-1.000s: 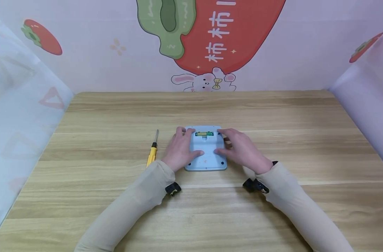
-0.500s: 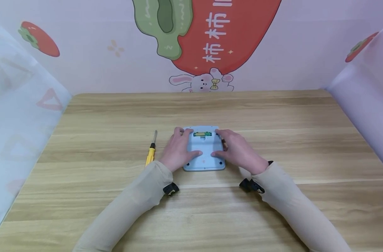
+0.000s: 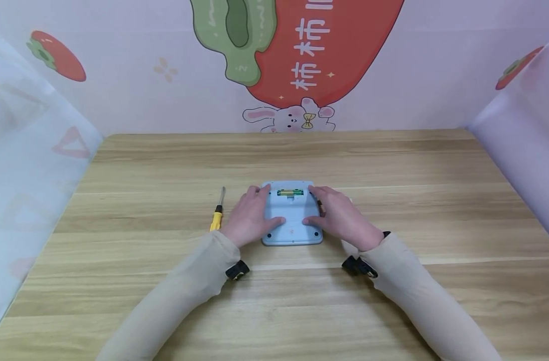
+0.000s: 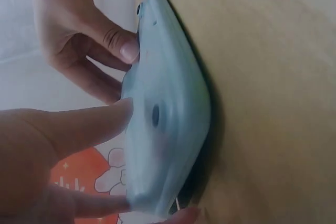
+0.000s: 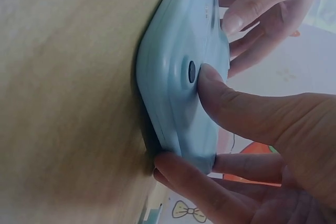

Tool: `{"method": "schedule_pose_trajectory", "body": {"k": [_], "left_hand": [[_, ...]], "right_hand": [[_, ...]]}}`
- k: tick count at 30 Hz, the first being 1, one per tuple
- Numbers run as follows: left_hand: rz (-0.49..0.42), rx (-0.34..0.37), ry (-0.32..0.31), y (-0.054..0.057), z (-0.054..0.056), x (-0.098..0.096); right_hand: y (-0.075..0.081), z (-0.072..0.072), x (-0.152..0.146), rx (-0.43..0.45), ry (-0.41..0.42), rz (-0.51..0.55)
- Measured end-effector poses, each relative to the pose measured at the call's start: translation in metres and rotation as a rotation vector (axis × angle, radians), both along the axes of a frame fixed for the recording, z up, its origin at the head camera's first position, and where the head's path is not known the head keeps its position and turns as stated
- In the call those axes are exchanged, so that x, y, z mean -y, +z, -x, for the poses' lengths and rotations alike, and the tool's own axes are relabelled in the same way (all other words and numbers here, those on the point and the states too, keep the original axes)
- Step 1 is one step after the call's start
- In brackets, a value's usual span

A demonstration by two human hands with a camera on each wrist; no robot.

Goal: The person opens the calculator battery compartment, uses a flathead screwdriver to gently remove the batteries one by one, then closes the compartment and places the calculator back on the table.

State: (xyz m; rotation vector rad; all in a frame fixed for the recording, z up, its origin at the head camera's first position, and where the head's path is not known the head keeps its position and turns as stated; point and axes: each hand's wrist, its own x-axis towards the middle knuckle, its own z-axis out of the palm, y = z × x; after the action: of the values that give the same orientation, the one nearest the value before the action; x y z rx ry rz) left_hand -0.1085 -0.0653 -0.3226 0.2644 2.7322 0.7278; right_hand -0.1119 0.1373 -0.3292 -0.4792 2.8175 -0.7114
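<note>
On the tabletop (image 3: 274, 311), midway between side edges, my left hand (image 3: 249, 217) and right hand (image 3: 342, 216) grip a blue device (image 3: 293, 208), fingers half spread, a screwdriver (image 3: 217, 215) lying nearer the left edge.

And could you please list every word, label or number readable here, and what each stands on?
"柿柿", in white on the red fruit print of the backdrop; another character above is cut off.
Small reddish mark on the blue device: too small to read.
Battery: any label is too small to read.
Screwdriver: no legible text.
</note>
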Motion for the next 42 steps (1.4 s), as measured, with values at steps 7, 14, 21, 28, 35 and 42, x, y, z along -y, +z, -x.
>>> {"method": "schedule_pose_trajectory", "body": {"k": [7, 14, 21, 28, 35, 42], "left_hand": [[0.021, -0.018, -0.015, 0.005, -0.001, 0.008], [0.052, -0.067, -0.004, 0.008, -0.001, 0.018], [0.122, -0.093, -0.009, 0.011, 0.000, 0.037], [0.211, -0.037, 0.033, 0.017, 0.002, 0.053], [0.236, -0.038, 0.062, 0.017, 0.002, 0.065], [0.227, -0.042, 0.041, 0.015, 0.000, 0.074]], "right_hand": [[0.000, 0.000, 0.000, -0.007, 0.001, -0.006], [-0.002, 0.000, 0.001, -0.002, -0.001, -0.012], [-0.002, -0.002, 0.001, -0.009, 0.005, -0.021], [-0.001, -0.002, 0.001, -0.007, 0.010, -0.025], [-0.001, -0.001, 0.001, -0.015, 0.016, -0.024], [-0.002, 0.000, 0.001, -0.010, 0.012, -0.024]]}}
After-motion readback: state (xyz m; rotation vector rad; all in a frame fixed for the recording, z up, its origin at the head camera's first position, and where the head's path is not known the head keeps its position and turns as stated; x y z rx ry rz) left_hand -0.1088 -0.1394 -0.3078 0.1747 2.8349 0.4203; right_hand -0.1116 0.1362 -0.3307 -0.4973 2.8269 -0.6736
